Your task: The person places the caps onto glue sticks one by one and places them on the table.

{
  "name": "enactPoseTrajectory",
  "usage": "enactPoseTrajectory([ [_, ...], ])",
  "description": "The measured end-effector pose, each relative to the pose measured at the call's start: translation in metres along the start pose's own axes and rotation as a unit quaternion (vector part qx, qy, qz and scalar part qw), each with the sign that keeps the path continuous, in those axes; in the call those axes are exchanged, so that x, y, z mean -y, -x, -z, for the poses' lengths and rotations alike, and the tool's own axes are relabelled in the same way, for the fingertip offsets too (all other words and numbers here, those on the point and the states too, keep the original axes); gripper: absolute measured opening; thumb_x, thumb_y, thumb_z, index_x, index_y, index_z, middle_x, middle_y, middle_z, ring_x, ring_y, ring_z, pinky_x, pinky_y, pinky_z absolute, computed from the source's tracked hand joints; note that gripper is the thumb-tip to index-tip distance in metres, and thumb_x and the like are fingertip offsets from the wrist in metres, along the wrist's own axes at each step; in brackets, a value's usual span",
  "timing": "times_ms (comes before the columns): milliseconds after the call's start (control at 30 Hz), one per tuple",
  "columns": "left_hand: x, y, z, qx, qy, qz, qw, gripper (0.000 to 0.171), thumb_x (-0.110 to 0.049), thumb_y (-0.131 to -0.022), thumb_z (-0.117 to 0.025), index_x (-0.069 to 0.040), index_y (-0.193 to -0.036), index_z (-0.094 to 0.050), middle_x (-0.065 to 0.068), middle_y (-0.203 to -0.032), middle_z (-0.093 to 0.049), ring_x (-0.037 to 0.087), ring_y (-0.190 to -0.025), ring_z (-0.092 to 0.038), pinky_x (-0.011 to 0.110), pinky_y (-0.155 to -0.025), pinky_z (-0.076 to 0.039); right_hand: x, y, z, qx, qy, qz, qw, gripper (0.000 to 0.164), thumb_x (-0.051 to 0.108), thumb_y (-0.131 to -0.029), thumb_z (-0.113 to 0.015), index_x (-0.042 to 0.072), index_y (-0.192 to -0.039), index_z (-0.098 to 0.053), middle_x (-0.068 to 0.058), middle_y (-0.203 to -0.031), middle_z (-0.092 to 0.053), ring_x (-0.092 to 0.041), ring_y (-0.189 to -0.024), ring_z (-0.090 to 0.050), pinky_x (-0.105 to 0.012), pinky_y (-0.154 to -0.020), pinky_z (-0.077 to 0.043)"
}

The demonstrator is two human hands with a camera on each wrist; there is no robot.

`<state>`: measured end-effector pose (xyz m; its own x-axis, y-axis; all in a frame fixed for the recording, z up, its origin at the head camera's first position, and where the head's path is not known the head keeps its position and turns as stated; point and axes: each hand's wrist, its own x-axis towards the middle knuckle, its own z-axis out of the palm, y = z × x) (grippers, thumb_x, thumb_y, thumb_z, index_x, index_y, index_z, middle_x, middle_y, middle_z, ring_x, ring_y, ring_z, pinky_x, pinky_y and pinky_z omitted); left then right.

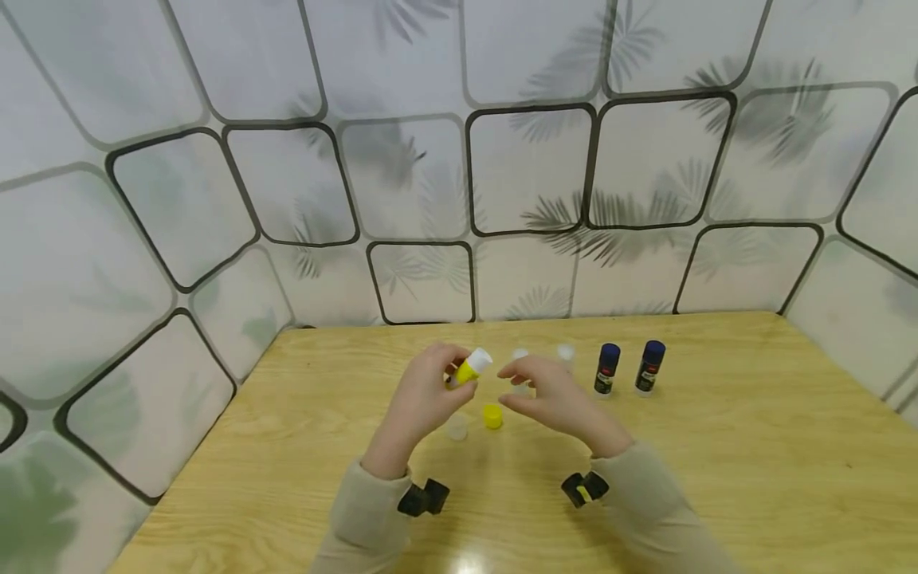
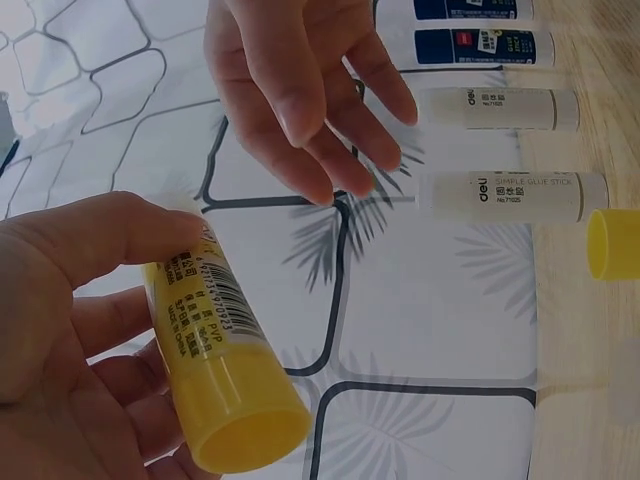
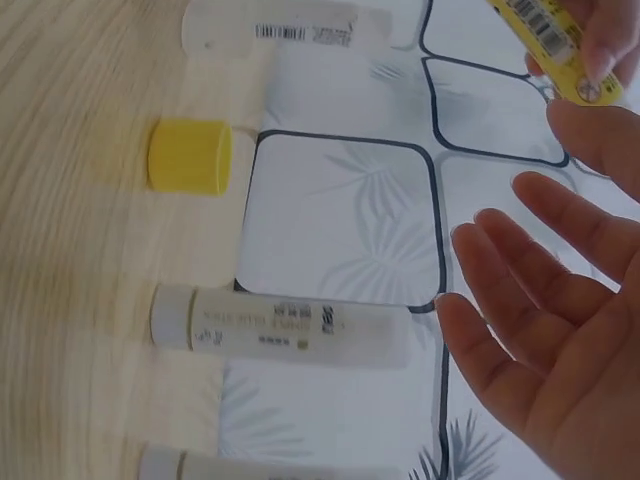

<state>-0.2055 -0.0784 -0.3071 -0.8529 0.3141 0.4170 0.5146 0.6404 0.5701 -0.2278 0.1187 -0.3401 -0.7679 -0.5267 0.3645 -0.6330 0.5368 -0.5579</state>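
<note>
Yellow glue stick [image 1: 469, 370]: raised over the middle of the counter [image 1: 746, 470], tilted, white end [image 1: 482, 359] up and toward the right edge; a barcode label [image 2: 212, 300] shows along its side.
Left grip [image 1: 429, 391]: thumb and fingers pinch the yellow glue stick.
Right grip [image 1: 551, 400]: wide and empty, fingers apart and slightly bent; near the stick's white end, with a gap between them in the head view.
Yellow cap [image 1: 492, 416]: on the counter, between the two grips but closer to the near edge than they are.
Pale tube [image 3: 290, 25]: upright just beside the yellow cap, on the side toward the left edge; faint in the head view.
White glue sticks [image 2: 510, 195]: two, upright near each other, printed "deli"; partly hidden by the right grip in the head view.
Navy-capped glue sticks [image 1: 607, 369]: two, upright and apart, the nearest of the sticks to the far right corner.
Sleeves [image 1: 369, 510]: beige, a black wrist device [image 1: 423, 497] by each cuff.
Backdrop [image 1: 531, 171]: pale, with rounded dark outlines and grey leaves, rising beyond the far edge.
</note>
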Motion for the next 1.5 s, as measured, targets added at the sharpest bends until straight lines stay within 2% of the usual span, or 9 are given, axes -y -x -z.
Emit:
enactPoseTrajectory([
  [167,0.0,0.0,-0.001,0.003,0.002,-0.001,1.0,0.024,-0.006,-0.077,-0.065,-0.002,-0.1,-0.061,0.006,-0.094,-0.056,0.016,-0.082,-0.052,0.024,-0.065,-0.045,0.001,-0.008,-0.012,0.016,-0.002,-0.021,1.0,0.027,0.017,-0.081,-0.064,0.005,-0.104,-0.06,-0.007,-0.102,-0.059,-0.025,-0.088,-0.056,-0.038,-0.073,-0.046],
  [333,-0.001,0.001,0.0,0.005,-0.002,-0.003,1.0,0.024,-0.007,-0.077,-0.065,-0.003,-0.1,-0.061,0.005,-0.094,-0.056,0.016,-0.082,-0.052,0.025,-0.065,-0.046,-0.001,-0.012,-0.022,0.044,0.007,-0.032,0.998,0.026,0.015,-0.08,-0.065,0.002,-0.102,-0.06,-0.011,-0.102,-0.059,-0.024,-0.086,-0.056,-0.036,-0.072,-0.046],
  [433,-0.001,0.001,-0.001,0.008,-0.007,-0.005,0.9999,0.024,-0.007,-0.077,-0.066,-0.003,-0.1,-0.061,0.005,-0.093,-0.056,0.016,-0.081,-0.052,0.025,-0.065,-0.046,-0.003,-0.012,-0.027,0.067,0.009,-0.033,0.997,0.027,0.014,-0.08,-0.066,-0.001,-0.102,-0.06,-0.014,-0.101,-0.059,-0.027,-0.086,-0.055,-0.038,-0.073,-0.046],
  [667,-0.003,-0.001,-0.001,0.009,-0.006,-0.006,0.9999,0.023,-0.007,-0.076,-0.066,-0.003,-0.098,-0.061,0.004,-0.09,-0.055,0.015,-0.078,-0.052,0.023,-0.065,-0.046,-0.004,-0.013,-0.034,0.115,0.016,-0.065,0.991,0.035,0.014,-0.078,-0.067,-0.002,-0.108,-0.057,-0.014,-0.105,-0.057,-0.029,-0.094,-0.053,-0.043,-0.079,-0.043],
  [767,-0.003,-0.001,-0.001,0.014,-0.006,-0.007,0.9999,0.023,-0.007,-0.076,-0.066,-0.003,-0.098,-0.061,0.004,-0.088,-0.054,0.014,-0.077,-0.051,0.023,-0.065,-0.045,-0.005,-0.012,-0.036,0.133,0.03,-0.062,0.989,0.037,0.014,-0.077,-0.067,-0.003,-0.108,-0.057,-0.014,-0.106,-0.058,-0.027,-0.096,-0.053,-0.043,-0.081,-0.043],
  [933,-0.003,-0.001,-0.001,0.016,-0.009,-0.005,0.9998,0.022,-0.008,-0.077,-0.066,-0.003,-0.098,-0.062,0.003,-0.088,-0.055,0.013,-0.076,-0.051,0.023,-0.065,-0.045,-0.005,-0.011,-0.041,0.164,0.012,-0.056,0.985,0.039,0.01,-0.077,-0.066,-0.006,-0.111,-0.055,-0.016,-0.108,-0.057,-0.023,-0.091,-0.053,-0.039,-0.079,-0.043],
  [1100,0.0,0.005,-0.001,0.023,-0.016,-0.002,0.9996,0.024,-0.009,-0.076,-0.066,-0.003,-0.098,-0.062,0.002,-0.086,-0.054,0.014,-0.075,-0.052,0.024,-0.065,-0.046,-0.002,-0.009,-0.049,0.158,0.003,-0.047,0.986,0.038,0.008,-0.076,-0.066,-0.006,-0.109,-0.056,-0.016,-0.107,-0.058,-0.023,-0.09,-0.054,-0.038,-0.078,-0.044],
  [1233,0.0,0.007,-0.001,0.025,-0.021,0.0,0.9995,0.025,-0.009,-0.076,-0.067,-0.003,-0.099,-0.062,0.002,-0.086,-0.054,0.014,-0.075,-0.053,0.024,-0.064,-0.046,0.0,-0.007,-0.051,0.143,0.014,-0.034,0.989,0.037,0.007,-0.076,-0.067,-0.007,-0.108,-0.056,-0.018,-0.108,-0.057,-0.03,-0.1,-0.052,-0.043,-0.084,-0.042],
  [1500,-0.003,0.003,-0.002,0.018,-0.018,-0.009,0.9996,0.026,-0.01,-0.076,-0.066,-0.003,-0.101,-0.061,0.003,-0.09,-0.056,0.014,-0.077,-0.054,0.024,-0.065,-0.046,-0.001,-0.005,-0.044,0.193,0.022,-0.054,0.979,0.044,0.01,-0.078,-0.064,-0.005,-0.117,-0.051,-0.02,-0.118,-0.048,-0.032,-0.107,-0.047,-0.044,-0.088,-0.039],
])
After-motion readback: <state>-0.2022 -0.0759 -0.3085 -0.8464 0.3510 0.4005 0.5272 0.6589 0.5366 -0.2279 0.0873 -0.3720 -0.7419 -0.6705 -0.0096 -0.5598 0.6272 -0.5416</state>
